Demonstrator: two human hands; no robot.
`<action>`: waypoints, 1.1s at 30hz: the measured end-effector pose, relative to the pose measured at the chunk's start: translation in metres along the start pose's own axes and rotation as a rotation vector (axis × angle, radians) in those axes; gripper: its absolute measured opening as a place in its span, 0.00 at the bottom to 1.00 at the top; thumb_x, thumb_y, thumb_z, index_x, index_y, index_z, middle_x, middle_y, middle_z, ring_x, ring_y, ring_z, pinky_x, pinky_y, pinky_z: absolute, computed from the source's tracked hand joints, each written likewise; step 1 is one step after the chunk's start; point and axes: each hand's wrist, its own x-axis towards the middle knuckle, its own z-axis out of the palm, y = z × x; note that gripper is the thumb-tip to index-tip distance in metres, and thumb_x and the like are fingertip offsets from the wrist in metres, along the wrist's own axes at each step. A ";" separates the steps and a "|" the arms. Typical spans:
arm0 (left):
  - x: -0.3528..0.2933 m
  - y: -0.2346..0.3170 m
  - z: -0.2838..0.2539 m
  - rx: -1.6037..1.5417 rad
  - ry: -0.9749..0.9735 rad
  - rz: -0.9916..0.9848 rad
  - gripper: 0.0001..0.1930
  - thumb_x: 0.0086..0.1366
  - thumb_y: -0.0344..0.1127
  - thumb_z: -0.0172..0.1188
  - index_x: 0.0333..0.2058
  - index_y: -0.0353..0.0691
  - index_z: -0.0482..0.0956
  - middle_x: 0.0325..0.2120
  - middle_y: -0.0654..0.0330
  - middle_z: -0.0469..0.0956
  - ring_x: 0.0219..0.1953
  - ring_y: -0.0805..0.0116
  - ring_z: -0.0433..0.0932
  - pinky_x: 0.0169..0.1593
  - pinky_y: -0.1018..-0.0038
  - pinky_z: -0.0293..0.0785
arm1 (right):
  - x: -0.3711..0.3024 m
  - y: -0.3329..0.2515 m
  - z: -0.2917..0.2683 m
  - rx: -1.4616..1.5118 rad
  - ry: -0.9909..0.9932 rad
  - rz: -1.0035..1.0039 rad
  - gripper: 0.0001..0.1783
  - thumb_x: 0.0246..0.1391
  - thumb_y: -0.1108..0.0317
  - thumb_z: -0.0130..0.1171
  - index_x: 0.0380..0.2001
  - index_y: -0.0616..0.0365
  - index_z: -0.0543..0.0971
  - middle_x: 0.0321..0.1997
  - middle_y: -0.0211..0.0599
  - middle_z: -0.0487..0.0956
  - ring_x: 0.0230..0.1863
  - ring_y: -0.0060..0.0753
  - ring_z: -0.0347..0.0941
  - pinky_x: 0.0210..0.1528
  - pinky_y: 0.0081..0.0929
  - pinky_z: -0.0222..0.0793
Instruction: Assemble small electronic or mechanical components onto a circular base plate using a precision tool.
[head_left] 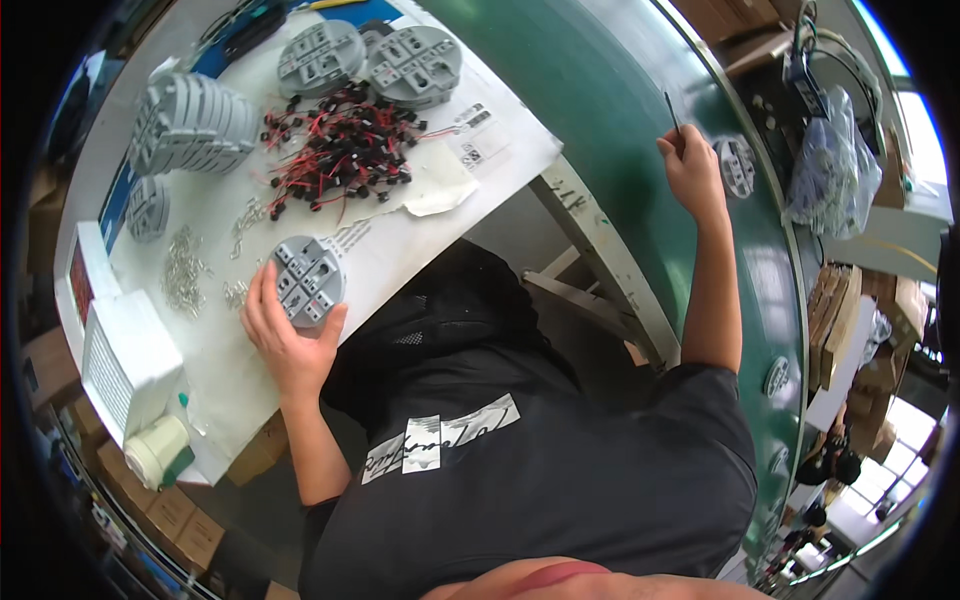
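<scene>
My left hand point(290, 335) is closed around the lower left rim of a round grey plastic housing point(308, 282) on the white table. The housing has several moulded compartments facing up. Out to the right, over the green conveyor belt, my right hand point(690, 168) is closed on a thin dark rod-like tool point(672, 112), whose exact kind I cannot make out. Just right of that hand, apart from it, another round grey housing point(736, 167) lies on the belt. Small metal pieces point(184, 272) are heaped left of my left hand.
A pile of black parts with red wires point(345, 150) covers the table's middle. Stacked grey housings point(195, 122) stand at the left, two more point(413, 62) at the back. A white box-shaped device point(125, 355) sits near the left edge. More housings point(777, 376) lie along the green belt point(600, 90).
</scene>
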 end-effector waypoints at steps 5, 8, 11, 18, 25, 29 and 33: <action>0.010 0.013 -0.023 0.093 0.127 -0.004 0.50 0.61 0.64 0.71 0.71 0.35 0.65 0.66 0.45 0.68 0.64 0.45 0.69 0.68 0.49 0.63 | -0.004 -0.162 -0.008 0.506 -0.380 -0.265 0.08 0.61 0.71 0.67 0.38 0.64 0.79 0.26 0.41 0.79 0.27 0.37 0.73 0.35 0.32 0.71; 0.037 0.030 -0.029 -1.170 0.049 -0.192 0.43 0.71 0.59 0.64 0.73 0.34 0.61 0.69 0.45 0.66 0.66 0.54 0.71 0.68 0.55 0.68 | -0.014 -0.247 -0.010 0.510 -0.566 -0.441 0.08 0.61 0.71 0.68 0.38 0.63 0.78 0.26 0.34 0.76 0.28 0.28 0.68 0.33 0.29 0.66; 0.069 0.051 -0.030 -1.848 0.041 -0.285 0.32 0.78 0.47 0.59 0.72 0.34 0.65 0.64 0.46 0.74 0.63 0.60 0.77 0.65 0.63 0.75 | -0.029 -0.306 0.006 0.555 -0.682 -0.623 0.08 0.61 0.71 0.68 0.38 0.62 0.78 0.26 0.31 0.75 0.28 0.24 0.66 0.32 0.28 0.64; 0.057 0.009 -0.045 -1.525 0.399 -0.481 0.18 0.76 0.39 0.63 0.55 0.32 0.83 0.41 0.54 0.87 0.45 0.67 0.86 0.49 0.72 0.84 | -0.041 -0.381 0.039 0.495 -0.849 -0.981 0.09 0.61 0.71 0.68 0.38 0.64 0.78 0.27 0.36 0.78 0.28 0.26 0.70 0.33 0.30 0.68; 0.033 -0.083 -0.056 -0.270 0.447 -0.449 0.13 0.71 0.32 0.67 0.52 0.38 0.87 0.42 0.56 0.87 0.40 0.56 0.85 0.48 0.64 0.83 | -0.023 -0.418 0.055 0.446 -0.825 -0.870 0.07 0.64 0.71 0.66 0.42 0.63 0.83 0.30 0.31 0.81 0.30 0.19 0.72 0.35 0.23 0.71; 0.034 -0.086 -0.055 0.415 0.459 -0.145 0.19 0.66 0.33 0.70 0.56 0.42 0.85 0.55 0.55 0.81 0.54 0.48 0.79 0.58 0.58 0.77 | -0.029 -0.410 0.059 0.653 -0.784 -0.675 0.06 0.65 0.72 0.66 0.42 0.62 0.84 0.32 0.26 0.83 0.30 0.16 0.72 0.34 0.20 0.70; 0.018 -0.043 -0.050 -0.067 0.311 -0.027 0.35 0.58 0.40 0.77 0.64 0.43 0.78 0.62 0.54 0.74 0.63 0.48 0.71 0.65 0.56 0.70 | -0.047 -0.372 0.084 0.756 -0.729 -0.640 0.07 0.63 0.71 0.68 0.41 0.63 0.84 0.31 0.23 0.82 0.30 0.15 0.71 0.33 0.20 0.69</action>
